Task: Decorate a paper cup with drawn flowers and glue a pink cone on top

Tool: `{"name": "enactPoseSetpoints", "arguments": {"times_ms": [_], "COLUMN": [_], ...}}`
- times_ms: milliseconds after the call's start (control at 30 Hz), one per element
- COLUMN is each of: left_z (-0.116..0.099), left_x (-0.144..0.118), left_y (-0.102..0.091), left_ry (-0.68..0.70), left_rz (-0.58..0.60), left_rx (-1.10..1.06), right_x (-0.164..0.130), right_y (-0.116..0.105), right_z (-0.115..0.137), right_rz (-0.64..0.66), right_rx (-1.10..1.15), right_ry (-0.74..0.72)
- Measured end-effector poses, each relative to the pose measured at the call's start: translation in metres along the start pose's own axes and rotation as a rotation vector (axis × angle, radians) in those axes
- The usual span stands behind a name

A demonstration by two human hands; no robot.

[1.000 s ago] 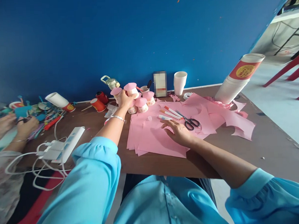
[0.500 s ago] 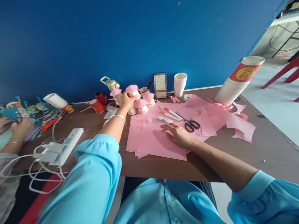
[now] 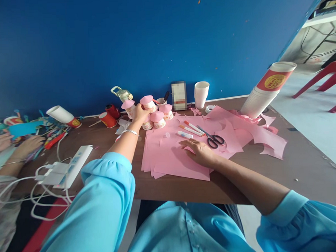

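Observation:
At the back of the table stand several patterned paper cups with pink paper cone tops. My left hand (image 3: 142,113) reaches over one patterned paper cup (image 3: 148,124), its fingers closed about the top, which they hide. Close around it are a capped cup (image 3: 158,119), another capped cup (image 3: 166,112) and a taller one (image 3: 148,102). My right hand (image 3: 199,151) lies with fingers stretched out on pink paper sheets (image 3: 176,161). Just beyond its fingers are a white glue tube (image 3: 185,134), two markers (image 3: 192,129) and black-handled scissors (image 3: 214,140).
Stacked white cups (image 3: 201,94) stand by a propped phone (image 3: 179,96). A long cup stack (image 3: 263,96) leans at right over pink paper scraps (image 3: 268,136). To the left lie a red cup (image 3: 108,120) and a power strip (image 3: 76,165) with cables. A co-worker's hands (image 3: 28,147) handle blue material.
My left hand stays at the same cup, and my right hand rests unmoved on the paper. At far left, the co-worker's hands and the blue piece have shifted.

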State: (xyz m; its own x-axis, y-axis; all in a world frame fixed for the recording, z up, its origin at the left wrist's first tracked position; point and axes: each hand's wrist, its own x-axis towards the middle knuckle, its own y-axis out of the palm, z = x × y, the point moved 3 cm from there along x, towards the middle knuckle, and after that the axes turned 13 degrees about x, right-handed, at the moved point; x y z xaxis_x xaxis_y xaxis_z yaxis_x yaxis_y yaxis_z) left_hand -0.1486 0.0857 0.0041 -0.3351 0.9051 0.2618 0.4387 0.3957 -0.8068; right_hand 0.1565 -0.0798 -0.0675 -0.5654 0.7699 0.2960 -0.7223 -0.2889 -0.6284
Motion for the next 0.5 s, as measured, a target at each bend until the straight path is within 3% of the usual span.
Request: {"name": "enactPoseSetpoints", "arguments": {"times_ms": [500], "left_z": [-0.0002], "left_x": [-0.0032], "left_y": [-0.0019], "left_ry": [0.026], "left_rz": [0.002], "left_rx": [-0.061], "right_x": [-0.0008], "right_y": [0.0004], "right_z": [0.0004], "right_rz": [0.004], "right_rx": [0.009], "right_ry": [-0.021]}}
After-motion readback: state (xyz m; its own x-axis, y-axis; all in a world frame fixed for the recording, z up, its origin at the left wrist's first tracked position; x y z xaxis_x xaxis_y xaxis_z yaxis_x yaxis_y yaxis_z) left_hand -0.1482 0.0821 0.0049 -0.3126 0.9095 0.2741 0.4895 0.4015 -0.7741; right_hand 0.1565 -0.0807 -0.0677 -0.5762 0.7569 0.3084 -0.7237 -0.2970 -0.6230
